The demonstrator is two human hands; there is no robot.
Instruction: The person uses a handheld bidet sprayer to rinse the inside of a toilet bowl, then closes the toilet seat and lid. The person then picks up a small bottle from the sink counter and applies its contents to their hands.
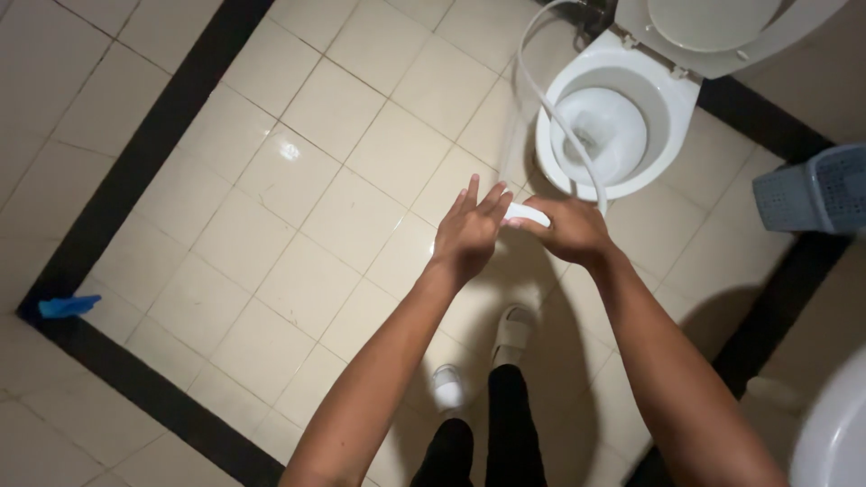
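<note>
My right hand [572,230] is closed around a white hand-held sprayer [528,215], whose nozzle end points left. Its white hose [561,117] loops up past the toilet bowl toward the wall. My left hand [469,233] is held flat with fingers spread, its fingertips right in front of the sprayer's nozzle, touching or nearly touching it. Both hands hover over the cream tiled floor [298,189], just in front of the white toilet [606,126], which has its lid and seat raised.
A grey slatted bin [812,191] stands at the right. A white basin edge [834,437] shows at the lower right. A blue object [68,307] lies on the black tile border at the left. My feet in white sandals [514,332] stand below the hands.
</note>
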